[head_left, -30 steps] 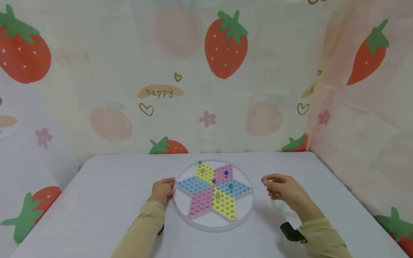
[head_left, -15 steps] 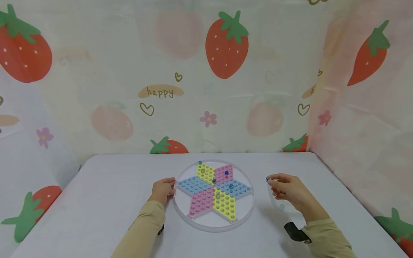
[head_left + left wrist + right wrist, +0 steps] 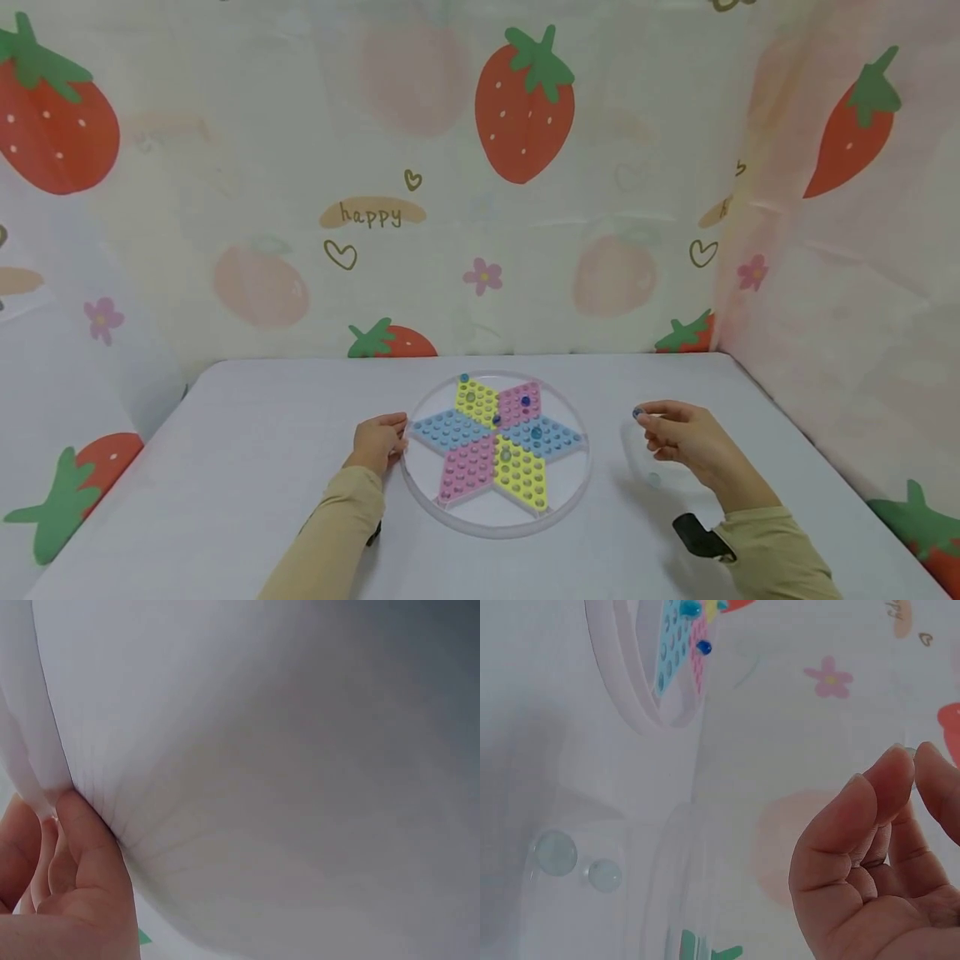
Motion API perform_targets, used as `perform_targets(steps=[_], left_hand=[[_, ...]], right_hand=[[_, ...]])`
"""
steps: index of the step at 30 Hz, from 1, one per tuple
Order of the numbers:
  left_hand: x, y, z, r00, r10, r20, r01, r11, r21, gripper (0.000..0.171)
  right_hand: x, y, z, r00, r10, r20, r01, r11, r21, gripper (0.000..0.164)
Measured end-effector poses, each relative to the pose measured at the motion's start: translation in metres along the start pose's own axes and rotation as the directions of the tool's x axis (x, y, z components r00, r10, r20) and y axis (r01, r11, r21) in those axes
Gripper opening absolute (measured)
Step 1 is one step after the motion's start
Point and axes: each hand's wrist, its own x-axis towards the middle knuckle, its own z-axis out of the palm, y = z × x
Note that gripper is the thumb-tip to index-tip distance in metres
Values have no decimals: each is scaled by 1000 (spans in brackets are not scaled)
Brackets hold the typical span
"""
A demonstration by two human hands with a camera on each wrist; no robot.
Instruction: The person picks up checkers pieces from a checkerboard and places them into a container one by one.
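Note:
A round Chinese checkers board (image 3: 495,532) with a star of yellow, pink and blue sections lies on the table. Several marbles sit on it, including a dark blue marble (image 3: 526,402) on pink and a light blue marble (image 3: 536,433) on blue. My left hand (image 3: 377,443) holds the board's left rim between thumb and fingers; the left wrist view shows this grip (image 3: 82,862) too. To the right of the board, my right hand (image 3: 686,437) pinches a blue marble (image 3: 637,412) in the air. In the right wrist view, fingertips mostly hide that marble.
Below the right hand stands a clear plastic container (image 3: 682,870), faint in the head view. It holds a large pale marble (image 3: 556,853) and a smaller pale marble (image 3: 605,876). A strawberry-print cloth (image 3: 405,125) hangs behind the white table (image 3: 262,467).
My right hand has moved steadily rightward with the pinched marble, farther from the board. The left hand keeps its place on the rim, and the marbles on the board have not moved.

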Motion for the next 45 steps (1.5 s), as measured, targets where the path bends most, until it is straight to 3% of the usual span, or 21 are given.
perform_targets(steps=[4,20,28,32,38,45], left_hand=[[-5,2,0,1000,2,4,-2,1000,2,52],[5,1,-1,1000,3,-6,-3,1000,4,52],[0,7,-2,1000,6,-3,-6,1000,10,51],[1,8,-1,1000,10,-6,-10,1000,6,50],[3,5,-1,1000,17,6,-18,1000,9,51],[3,0,0,1000,12,5,-12,1000,22,51]], right_hand=[[0,2,-4,1000,19,-17,-19,1000,-3,35],[11,18,-21,997,60,-54,-62,997,-43,41],[23,22,-28,988,136,-74,-143,985,-94,49],[31,23,-31,983,171,-70,-177,980,-88,43],[42,31,-35,971,234,-51,-237,970,-60,15],[47,39,-32,943,317,-100,-326,941,-93,17]])
